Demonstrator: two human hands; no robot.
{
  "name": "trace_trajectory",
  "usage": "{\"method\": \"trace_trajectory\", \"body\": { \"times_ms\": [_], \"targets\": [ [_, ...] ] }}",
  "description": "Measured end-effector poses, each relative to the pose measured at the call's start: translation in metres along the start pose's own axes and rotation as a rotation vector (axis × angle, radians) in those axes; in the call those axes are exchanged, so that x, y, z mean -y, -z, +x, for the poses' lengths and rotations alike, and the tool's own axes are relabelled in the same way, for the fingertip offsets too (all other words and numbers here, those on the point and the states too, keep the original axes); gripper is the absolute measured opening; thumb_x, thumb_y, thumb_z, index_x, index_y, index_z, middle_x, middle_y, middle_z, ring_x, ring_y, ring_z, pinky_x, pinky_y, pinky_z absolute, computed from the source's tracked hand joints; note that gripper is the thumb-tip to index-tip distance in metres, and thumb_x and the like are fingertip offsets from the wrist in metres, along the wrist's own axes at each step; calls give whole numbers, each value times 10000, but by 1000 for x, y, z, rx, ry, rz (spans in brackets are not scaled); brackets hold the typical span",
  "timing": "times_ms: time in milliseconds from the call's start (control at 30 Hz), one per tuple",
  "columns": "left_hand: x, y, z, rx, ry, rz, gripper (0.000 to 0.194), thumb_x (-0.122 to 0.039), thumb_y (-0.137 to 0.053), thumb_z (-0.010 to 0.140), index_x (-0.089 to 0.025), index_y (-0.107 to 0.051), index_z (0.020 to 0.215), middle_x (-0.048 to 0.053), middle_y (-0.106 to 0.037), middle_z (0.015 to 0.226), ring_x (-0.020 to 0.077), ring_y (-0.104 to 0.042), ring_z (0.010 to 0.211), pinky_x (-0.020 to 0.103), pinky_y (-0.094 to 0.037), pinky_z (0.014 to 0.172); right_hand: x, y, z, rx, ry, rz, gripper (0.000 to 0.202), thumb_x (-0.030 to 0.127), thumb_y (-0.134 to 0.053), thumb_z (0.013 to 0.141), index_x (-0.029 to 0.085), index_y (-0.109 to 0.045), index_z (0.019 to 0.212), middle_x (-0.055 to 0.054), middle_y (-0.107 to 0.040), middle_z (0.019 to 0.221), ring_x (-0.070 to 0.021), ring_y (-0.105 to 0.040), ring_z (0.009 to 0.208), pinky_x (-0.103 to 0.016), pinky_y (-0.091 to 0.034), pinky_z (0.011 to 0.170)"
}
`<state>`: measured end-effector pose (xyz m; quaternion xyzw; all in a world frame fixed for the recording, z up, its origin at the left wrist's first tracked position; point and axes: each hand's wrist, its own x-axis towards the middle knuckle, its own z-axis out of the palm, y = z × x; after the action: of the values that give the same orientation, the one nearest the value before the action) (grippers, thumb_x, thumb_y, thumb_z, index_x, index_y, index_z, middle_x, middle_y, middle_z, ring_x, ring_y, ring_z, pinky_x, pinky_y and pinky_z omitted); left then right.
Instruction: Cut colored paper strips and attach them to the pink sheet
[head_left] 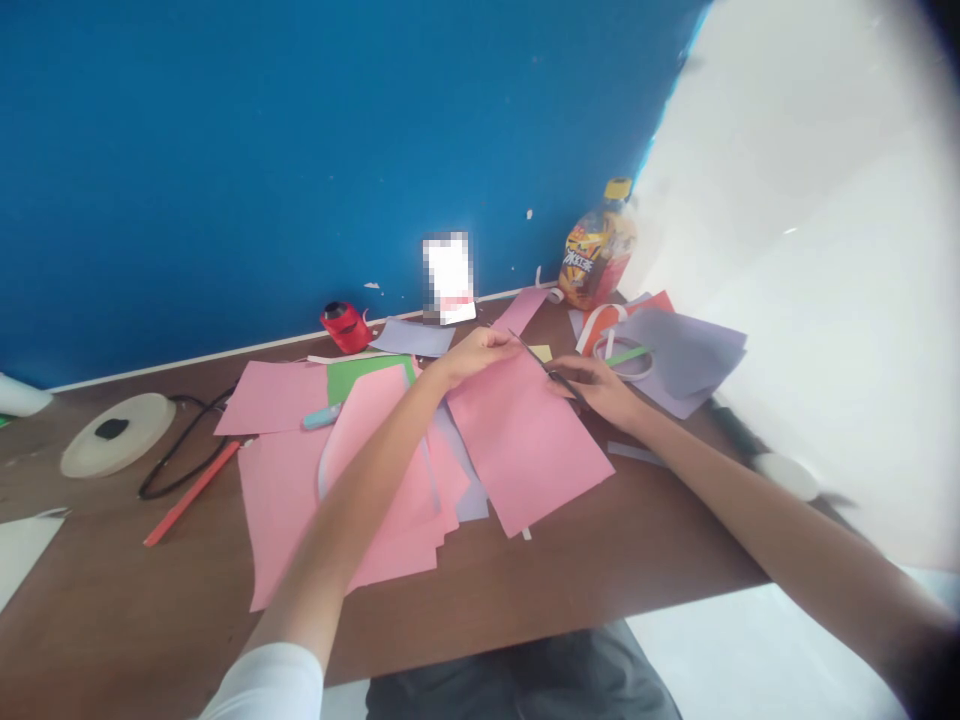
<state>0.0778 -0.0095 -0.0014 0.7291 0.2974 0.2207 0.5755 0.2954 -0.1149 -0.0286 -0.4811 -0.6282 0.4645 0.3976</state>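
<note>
A pink sheet of paper (529, 440) hangs at a slant over the table, its far corner pinched in my left hand (476, 355). From the right, my right hand (596, 388) is closed round a pair of dark scissors (534, 352), whose blades lie at the sheet's upper edge near my left fingers. Several pink sheets (281, 490) are spread under and beside my left forearm, with a green sheet (360, 375) and a light blue marker (321, 417) among them.
A drink bottle (596, 250) stands at the back right, near a tape roll (637, 362) and purple paper (682, 350). A red object (346, 327) sits by the blue wall. On the left lie a round white lid (120, 435), a black cord (161, 480) and a red strip (191, 495).
</note>
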Motion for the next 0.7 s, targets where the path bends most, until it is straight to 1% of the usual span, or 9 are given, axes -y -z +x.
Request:
{"method": "trace_trajectory", "body": {
  "times_ms": [200,267,333,467,567,700],
  "targets": [
    [-2,-5,-1,19,16,-33,408,-546,-657,758,-143,-689,820,36,-641,843,164,-568,812,303,-427,775,3,-1,0,-21,7,-15,306,469,-681,782,213,-689,951,-12,-648,753,-150,-551,601,-280,-415,545],
    [-2,-6,-1,-11,32,-38,404,-544,-664,749,-147,-687,818,36,-637,824,170,-572,806,308,-432,766,2,-2,1,-54,27,-36,321,478,-686,770,209,-695,946,-22,-662,785,-170,-575,657,-287,-434,572],
    [-1,-6,-1,-70,50,-30,396,-540,-671,741,-150,-683,807,33,-625,782,174,-571,784,313,-436,752,1,-2,2,-97,39,-49,347,492,-683,765,207,-694,962,-31,-669,815,-184,-587,704,-294,-448,597],
    [2,-5,0,-195,83,-16,356,-505,-685,736,-157,-680,812,33,-612,749,173,-563,746,319,-435,732,0,-3,2,-148,21,8,391,495,-670,782,208,-656,1047,-31,-662,855,-177,-586,742,-296,-459,643],
    [3,-4,1,-212,88,-17,346,-498,-685,738,-161,-681,818,39,-618,757,178,-563,747,320,-433,727,1,-2,2,-144,-6,48,391,484,-676,785,214,-635,1066,-30,-658,887,-174,-592,777,-294,-463,671],
    [5,-2,3,-203,83,-55,381,-529,-671,745,-161,-677,844,45,-631,795,169,-563,752,305,-425,710,4,3,2,-160,-52,21,380,498,-679,770,223,-643,1030,-43,-674,931,-207,-609,824,-315,-477,686]
  ]
}}
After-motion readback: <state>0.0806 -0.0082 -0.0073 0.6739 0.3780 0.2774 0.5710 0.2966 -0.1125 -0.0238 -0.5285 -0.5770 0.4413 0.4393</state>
